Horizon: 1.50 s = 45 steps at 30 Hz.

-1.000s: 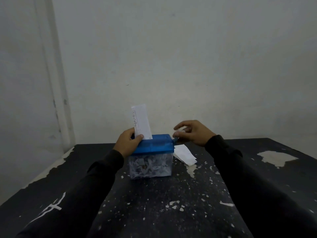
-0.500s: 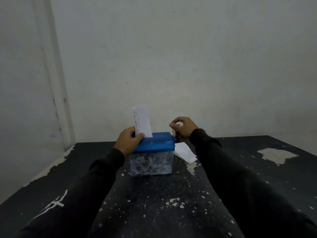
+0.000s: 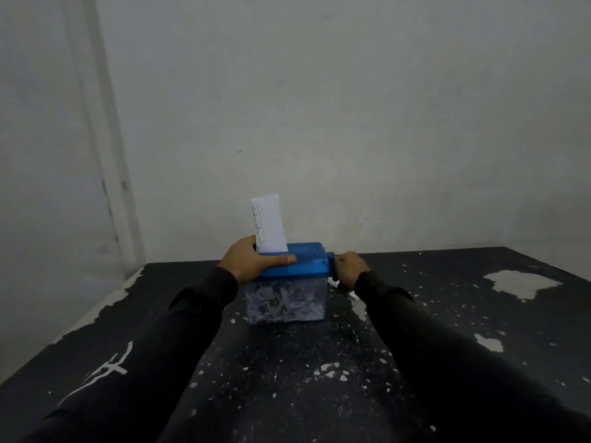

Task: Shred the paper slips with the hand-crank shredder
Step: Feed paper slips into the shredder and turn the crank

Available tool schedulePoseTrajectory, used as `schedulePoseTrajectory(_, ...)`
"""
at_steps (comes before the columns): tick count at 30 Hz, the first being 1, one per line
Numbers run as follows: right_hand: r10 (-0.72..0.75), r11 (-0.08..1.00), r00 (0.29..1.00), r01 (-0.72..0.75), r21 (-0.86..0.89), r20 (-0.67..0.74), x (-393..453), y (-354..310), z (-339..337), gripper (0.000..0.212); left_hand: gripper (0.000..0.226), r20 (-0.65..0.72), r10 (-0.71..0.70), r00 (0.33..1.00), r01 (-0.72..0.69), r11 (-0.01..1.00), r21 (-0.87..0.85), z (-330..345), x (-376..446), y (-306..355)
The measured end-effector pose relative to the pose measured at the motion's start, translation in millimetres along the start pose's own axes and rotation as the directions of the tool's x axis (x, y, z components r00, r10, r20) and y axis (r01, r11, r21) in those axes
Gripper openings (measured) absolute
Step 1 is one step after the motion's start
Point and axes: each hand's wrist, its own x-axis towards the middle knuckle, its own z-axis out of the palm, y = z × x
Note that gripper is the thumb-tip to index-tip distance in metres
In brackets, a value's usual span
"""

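Observation:
A small hand-crank shredder with a blue lid (image 3: 307, 262) and a clear bin (image 3: 286, 303) full of paper shreds stands on the dark table (image 3: 287, 378). A white paper slip (image 3: 268, 227) stands upright in the lid's slot. My left hand (image 3: 252, 262) grips the lid's left end, thumb lying along its front edge. My right hand (image 3: 350, 271) is curled round the crank at the lid's right side; the crank handle is mostly hidden by the fingers. A few white slips (image 3: 335, 284) peek out behind my right wrist.
The table's black paint is chipped, with a large bare patch (image 3: 521, 282) at the right. A pale wall (image 3: 319, 123) runs close behind the shredder, and another wall stands at the left.
My right hand has swung down from above the lid's right corner to beside it, low on the crank. My left thumb now lies along the lid's front. The slip sits slightly lower.

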Motion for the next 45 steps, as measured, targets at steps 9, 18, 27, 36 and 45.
schedulePoseTrajectory(9, -0.027, 0.949, 0.999, 0.032, 0.314, -0.022, -67, 4, -3, 0.039, 0.078, 0.077, 0.008, 0.997, -0.008, 1.000, 0.002, -5, 4, 1)
schedulePoseTrajectory(18, -0.218, 0.844, 0.975, 0.171, 0.508, 0.034, -43, -36, -44, 0.045, 0.073, 0.097, 0.063, 0.993, -0.061, 0.998, -0.026, -8, 3, 0)
schedulePoseTrajectory(27, -0.126, 0.925, 0.969, 0.192, 0.329, -0.211, 21, -27, -13, 0.042, 0.057, 0.092, 0.071, 0.993, -0.070, 0.997, -0.013, -8, 4, -3)
schedulePoseTrajectory(36, 0.005, 0.989, 1.000, 0.000, 0.149, -0.030, 1, 17, 7, 0.043, 0.076, 0.076, 0.065, 0.995, -0.064, 0.998, -0.015, -7, 4, -5)
schedulePoseTrajectory(45, -0.128, 0.833, 0.991, 0.122, 0.539, -0.027, -78, -9, -20, 0.034, 0.043, 0.122, 0.068, 0.990, -0.068, 0.998, -0.006, -8, 0, 9)
